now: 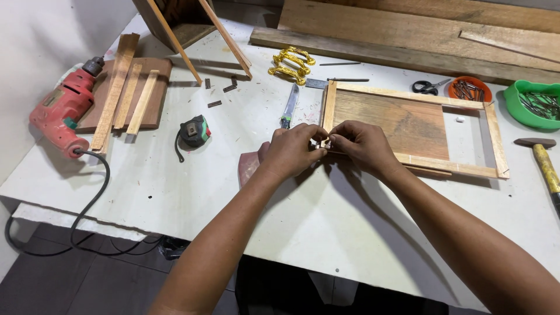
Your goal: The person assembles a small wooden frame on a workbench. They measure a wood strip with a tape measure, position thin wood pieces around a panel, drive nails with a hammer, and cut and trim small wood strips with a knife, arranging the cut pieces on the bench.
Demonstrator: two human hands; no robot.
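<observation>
Both hands meet at the near-left corner of a flat rectangular wooden frame (408,125) on the scuffed white table (175,186); the left hand (291,150) and right hand (363,146) pinch narrowly on something tiny, too small to tell. At ten o'clock lies a red electric drill (60,111); at twelve, gilded ornate handles (291,64); at three, a wooden-handled hammer (545,163).

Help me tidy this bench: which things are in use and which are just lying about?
In use: left hand and right hand, pinching a tiny pale piece at the corner of the flat rectangular wooden frame.

Lying about: red electric drill, gold metal handles, black-handled scissors, yellow-handled hammer.
</observation>
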